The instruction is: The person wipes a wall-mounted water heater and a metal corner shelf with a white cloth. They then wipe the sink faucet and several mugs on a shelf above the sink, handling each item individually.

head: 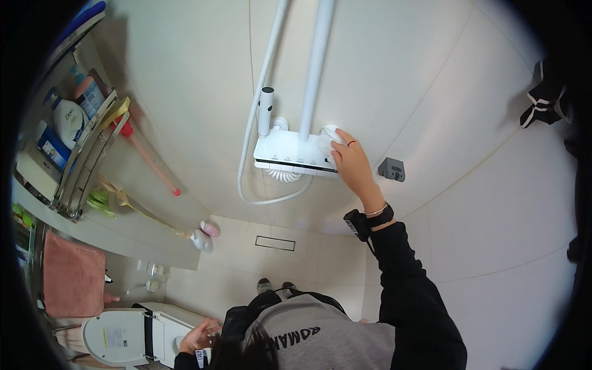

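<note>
My right hand (354,162) reaches up to the right end of a white shower mixer shelf (289,147) on the wall. Its fingers close on a crumpled white cloth or tissue (326,144), pressed against the shelf's top beside the round wall fitting. A white riser pipe (317,69) rises from the shelf, and a white hose (263,83) loops around its left side. At the shelf's left end stands a white spray handle (266,111). Low at my left side, my left hand (201,335) hangs with its fingers apart and nothing in it.
A corner rack (85,169) with pump bottles is on the left wall, a red-handled plunger (152,162) beside it. Below are a pink towel (74,275) and a toilet with its lid up (115,337). A grey holder (391,169) is right of my hand; a drain (275,243) lies in the floor.
</note>
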Demonstrator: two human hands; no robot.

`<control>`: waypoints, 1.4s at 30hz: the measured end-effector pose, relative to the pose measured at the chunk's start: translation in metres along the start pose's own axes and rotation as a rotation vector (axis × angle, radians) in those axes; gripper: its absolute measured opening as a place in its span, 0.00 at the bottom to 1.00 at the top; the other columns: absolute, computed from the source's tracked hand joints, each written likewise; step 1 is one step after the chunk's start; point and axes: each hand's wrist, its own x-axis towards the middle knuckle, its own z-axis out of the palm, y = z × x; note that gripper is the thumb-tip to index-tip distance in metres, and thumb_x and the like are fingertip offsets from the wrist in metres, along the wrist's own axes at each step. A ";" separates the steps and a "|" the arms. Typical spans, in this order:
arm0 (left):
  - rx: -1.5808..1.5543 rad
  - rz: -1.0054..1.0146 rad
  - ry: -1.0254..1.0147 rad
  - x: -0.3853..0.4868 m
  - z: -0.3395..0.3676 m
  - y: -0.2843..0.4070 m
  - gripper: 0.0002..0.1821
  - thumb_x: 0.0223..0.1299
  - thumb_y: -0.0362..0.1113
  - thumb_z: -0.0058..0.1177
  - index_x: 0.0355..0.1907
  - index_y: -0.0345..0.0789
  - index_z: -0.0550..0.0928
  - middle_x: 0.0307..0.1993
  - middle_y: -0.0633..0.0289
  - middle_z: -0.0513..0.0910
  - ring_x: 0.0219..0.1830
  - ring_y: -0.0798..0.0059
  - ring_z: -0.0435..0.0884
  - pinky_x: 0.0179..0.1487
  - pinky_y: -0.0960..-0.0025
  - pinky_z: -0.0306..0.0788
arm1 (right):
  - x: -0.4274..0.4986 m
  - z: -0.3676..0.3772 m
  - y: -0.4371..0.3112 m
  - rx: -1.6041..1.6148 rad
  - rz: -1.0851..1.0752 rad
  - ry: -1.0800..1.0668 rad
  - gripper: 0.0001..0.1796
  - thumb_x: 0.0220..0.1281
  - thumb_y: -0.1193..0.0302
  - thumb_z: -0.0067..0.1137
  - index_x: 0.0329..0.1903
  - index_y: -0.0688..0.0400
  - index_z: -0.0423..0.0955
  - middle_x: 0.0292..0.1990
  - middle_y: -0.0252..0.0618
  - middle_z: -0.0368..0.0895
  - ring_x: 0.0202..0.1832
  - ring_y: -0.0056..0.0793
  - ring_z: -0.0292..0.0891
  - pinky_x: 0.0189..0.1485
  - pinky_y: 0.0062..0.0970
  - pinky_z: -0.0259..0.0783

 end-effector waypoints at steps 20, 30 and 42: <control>-0.095 -0.104 0.121 0.060 0.041 0.007 0.27 0.59 0.58 0.52 0.57 0.47 0.72 0.47 0.65 0.78 0.48 0.58 0.73 0.53 0.45 0.66 | 0.001 0.015 -0.041 0.140 0.075 -0.175 0.13 0.63 0.78 0.47 0.48 0.64 0.76 0.53 0.49 0.76 0.51 0.46 0.74 0.55 0.35 0.70; -0.128 -0.123 0.152 0.060 0.041 0.010 0.27 0.59 0.58 0.52 0.56 0.47 0.72 0.45 0.65 0.78 0.47 0.59 0.74 0.54 0.48 0.67 | 0.013 0.011 -0.035 0.041 0.231 -0.224 0.13 0.59 0.78 0.49 0.46 0.65 0.76 0.53 0.49 0.76 0.51 0.45 0.75 0.53 0.35 0.71; -0.167 -0.131 0.170 0.058 0.033 0.001 0.26 0.59 0.58 0.52 0.55 0.46 0.72 0.44 0.65 0.79 0.46 0.59 0.74 0.54 0.51 0.67 | 0.015 0.017 -0.032 -0.077 0.245 -0.174 0.15 0.60 0.79 0.45 0.48 0.65 0.76 0.54 0.49 0.76 0.52 0.45 0.74 0.53 0.36 0.71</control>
